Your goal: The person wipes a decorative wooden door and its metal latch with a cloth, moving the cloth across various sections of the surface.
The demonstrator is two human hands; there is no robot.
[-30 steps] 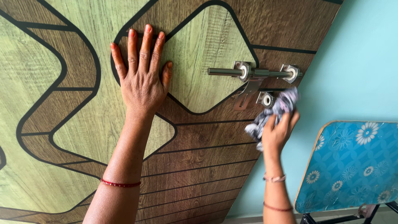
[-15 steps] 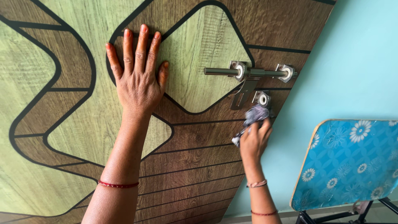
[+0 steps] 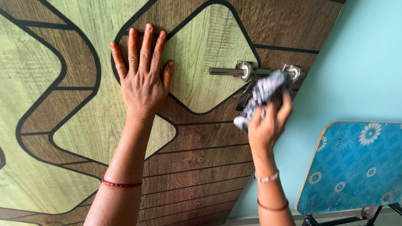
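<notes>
Left hand (image 3: 142,81) spread flat against door (image 3: 83,138), fingers up. Right hand (image 3: 268,123) grips cloth (image 3: 264,94), pressing it on the bolt (image 3: 234,72) near door's right edge. Blue floral chair (image 3: 356,163) beside, by wall (image 3: 368,62).

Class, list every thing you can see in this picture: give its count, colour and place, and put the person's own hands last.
Wooden door with green and brown panels outlined in black: one, fills left and centre.
Silver metal sliding bolt latch: one, upper centre on the door.
Grey-and-white patterned cloth: one, pressed against the latch.
Pale turquoise wall: one, right side.
Blue floral-topped chair: one, lower right.
Left hand: flat on the door, fingers spread.
Right hand: grips the cloth.
</notes>
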